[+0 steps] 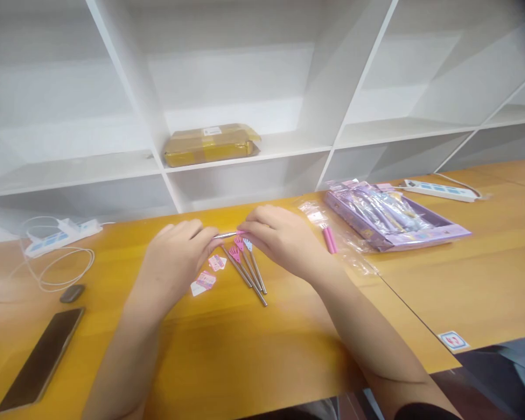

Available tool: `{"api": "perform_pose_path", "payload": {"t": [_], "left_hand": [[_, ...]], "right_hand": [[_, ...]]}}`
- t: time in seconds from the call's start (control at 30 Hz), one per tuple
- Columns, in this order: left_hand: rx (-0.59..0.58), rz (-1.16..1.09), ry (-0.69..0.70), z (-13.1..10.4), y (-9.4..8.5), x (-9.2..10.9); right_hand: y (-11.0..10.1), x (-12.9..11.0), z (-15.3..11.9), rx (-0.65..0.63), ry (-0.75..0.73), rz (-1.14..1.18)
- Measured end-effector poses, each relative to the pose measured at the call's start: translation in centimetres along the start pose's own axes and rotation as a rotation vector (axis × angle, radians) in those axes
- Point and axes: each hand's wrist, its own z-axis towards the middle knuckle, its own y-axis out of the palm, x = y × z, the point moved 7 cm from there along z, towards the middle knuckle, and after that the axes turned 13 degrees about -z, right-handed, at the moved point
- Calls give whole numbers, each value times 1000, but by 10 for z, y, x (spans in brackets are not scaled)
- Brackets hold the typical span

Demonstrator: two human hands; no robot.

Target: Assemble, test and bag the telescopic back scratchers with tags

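Between my two hands lies a metal rod with a pink end, a telescopic back scratcher [228,235], held nearly level above the table. My left hand [179,248] is closed on its left end and my right hand [275,233] pinches its pink end, hiding the tip. Just below, several back scratchers [250,268] with pink and light-blue hand-shaped heads lie fanned out, their metal rods pointing towards me. Small pink and white cards [205,280] rest on the table beside my left hand. Right of my right hand are pink grip sleeves [329,240] on clear plastic wrappers [352,256].
A purple display box [424,238] with wrapped items stands at the right. Power strips [441,189] lie near the back edge. At left are a white cable [65,286], a small black object [72,293] and a phone [44,359]. A taped parcel [210,144] sits on the shelf.
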Motion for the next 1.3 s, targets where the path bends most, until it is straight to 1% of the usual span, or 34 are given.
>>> {"api": "perform_pose_path", "payload": {"t": [0.1, 0.17, 0.33, 0.47, 0.57, 0.67, 0.73, 0.77, 0.83, 0.87, 0.93, 1.0, 1.07, 1.13, 1.2, 1.23, 1.3], "left_hand": [[0, -36, 42, 0, 7, 4], [9, -63, 63, 0, 10, 6], [47, -102, 61, 1, 9, 6], [62, -146, 33, 3, 3, -2], [78, -141, 47, 5, 1, -8], [89, -116, 48, 7, 3, -13], [85, -96, 29, 8, 5, -20], [91, -87, 15, 8, 4, -27], [123, -73, -30, 6, -2, -48], [166, -67, -57, 3, -7, -62], [214, -72, -127, -5, -16, -93], [227, -100, -172, -12, -22, -121], [251, -109, -199, -19, -26, -142], [275, -116, -221, -25, -30, -155], [278, -138, -227, -29, -33, -160], [271, -151, -226, -31, -34, -161], [256, -162, -221, -34, -39, -158]], "right_hand": [[6, 1, -2, 7, 36, 16], [5, 2, -3, 38, 52, 13], [-8, -2, -2, 130, -44, -85], [-15, 1, -1, 141, -58, -90], [-16, 3, 0, 165, -58, -71], [-12, 5, 1, 169, -63, -80], [-8, 14, 1, 164, -55, -105], [-8, 22, -1, 177, -40, -122], [-12, 47, -6, 230, 16, -160], [-16, 64, -11, 271, 55, -175], [-25, 100, -24, 313, 140, -182], [-34, 136, -40, 317, 227, -168], [-43, 169, -58, 321, 319, -172], [-52, 199, -76, 325, 466, -220], [-62, 222, -93, 348, 607, -308], [-67, 229, -99, 358, 656, -348], [-77, 237, -110, 380, 706, -411]]}}
